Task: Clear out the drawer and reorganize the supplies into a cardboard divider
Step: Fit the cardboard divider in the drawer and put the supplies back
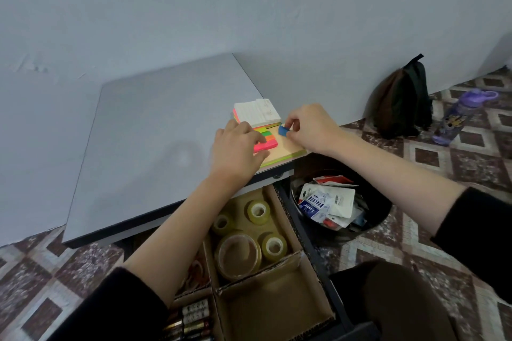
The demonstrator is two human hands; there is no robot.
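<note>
Only one item gave readable print: a white-and-blue packet (318,203) lying inside the black bin (379,219). It showed "VALUE" in blue capitals, seen upside down, and just below that a brand word that looked like "Faster". Batteries (194,315) down-left of the bin carried label print too small to read. The purple bottle (457,116) up-right of the bin had only a blurred picture, and the white pad (257,112) up-left of it only faint marks.

Single view here, worn on the head: wide-angle, tipped forward and down across the table (155,124) toward the wall (249,8) behind it. It sits close over the table's near edge, with the open drawer (311,243) right beneath.
</note>
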